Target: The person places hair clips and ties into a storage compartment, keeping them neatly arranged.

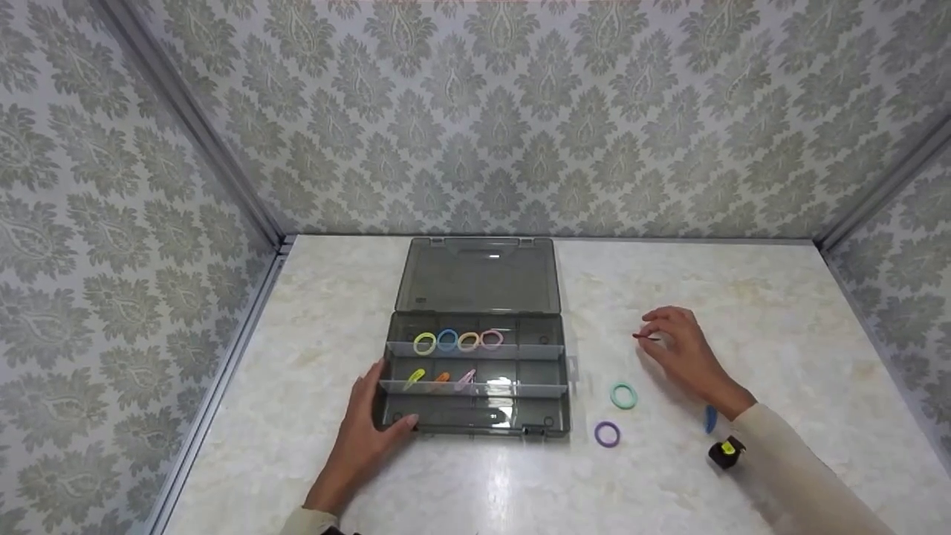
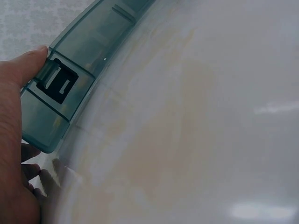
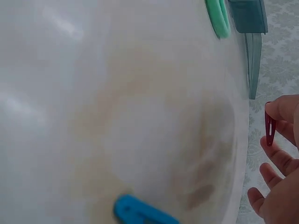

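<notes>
A grey see-through organizer box (image 1: 475,412) lies with its lid (image 1: 479,279) folded back. My left hand (image 1: 364,427) grips its front left corner, thumb over the front edge and fingers along the side. In the left wrist view, the thumb is beside the box's black latch (image 2: 60,81). To the right of the box, my right hand (image 1: 683,353) pinches a red snap hair clip (image 3: 270,123) between thumb and fingertips, above the table. Several hair ties (image 1: 447,340) stand in the back compartment. A yellow clip (image 1: 414,378), an orange clip (image 1: 441,382) and a pink clip (image 1: 466,380) lean in the middle one.
On the table right of the box lie a green hair tie (image 1: 623,396) and a purple hair tie (image 1: 607,434). A blue hair clip (image 1: 710,419) lies near the right wrist. A small black device (image 1: 726,452) with a yellow-green patch is at the right sleeve. Patterned walls enclose the table.
</notes>
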Motion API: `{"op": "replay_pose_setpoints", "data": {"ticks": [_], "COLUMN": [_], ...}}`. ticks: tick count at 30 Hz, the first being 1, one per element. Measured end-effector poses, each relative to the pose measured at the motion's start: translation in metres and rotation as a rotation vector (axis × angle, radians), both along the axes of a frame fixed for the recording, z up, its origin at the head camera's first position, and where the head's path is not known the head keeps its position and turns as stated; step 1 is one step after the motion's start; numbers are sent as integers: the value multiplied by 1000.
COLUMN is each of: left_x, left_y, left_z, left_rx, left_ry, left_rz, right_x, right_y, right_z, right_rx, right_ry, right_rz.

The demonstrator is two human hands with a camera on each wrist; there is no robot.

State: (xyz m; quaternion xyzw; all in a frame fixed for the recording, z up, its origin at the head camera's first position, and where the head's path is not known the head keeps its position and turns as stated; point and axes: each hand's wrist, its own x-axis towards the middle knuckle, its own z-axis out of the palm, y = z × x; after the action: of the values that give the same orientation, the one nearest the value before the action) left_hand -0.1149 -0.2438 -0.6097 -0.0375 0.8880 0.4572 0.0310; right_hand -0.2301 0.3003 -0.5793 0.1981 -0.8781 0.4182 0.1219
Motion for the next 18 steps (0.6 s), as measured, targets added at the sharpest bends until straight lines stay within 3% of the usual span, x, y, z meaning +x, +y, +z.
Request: {"op": "replay_pose_setpoints", "data": {"ticks": [10,18], "left_x": [1,2], "left_y": [-1,-1], "left_z": [-1,0], "left_rx": [12,8], "left_ry": [9,31], "left_rz": [1,-1], "right_x": [3,8], "right_y": [-26,-47], "right_z": [1,6], "right_rx": [-2,45], "right_ry": [54,24], "right_rz": [98,116]}}
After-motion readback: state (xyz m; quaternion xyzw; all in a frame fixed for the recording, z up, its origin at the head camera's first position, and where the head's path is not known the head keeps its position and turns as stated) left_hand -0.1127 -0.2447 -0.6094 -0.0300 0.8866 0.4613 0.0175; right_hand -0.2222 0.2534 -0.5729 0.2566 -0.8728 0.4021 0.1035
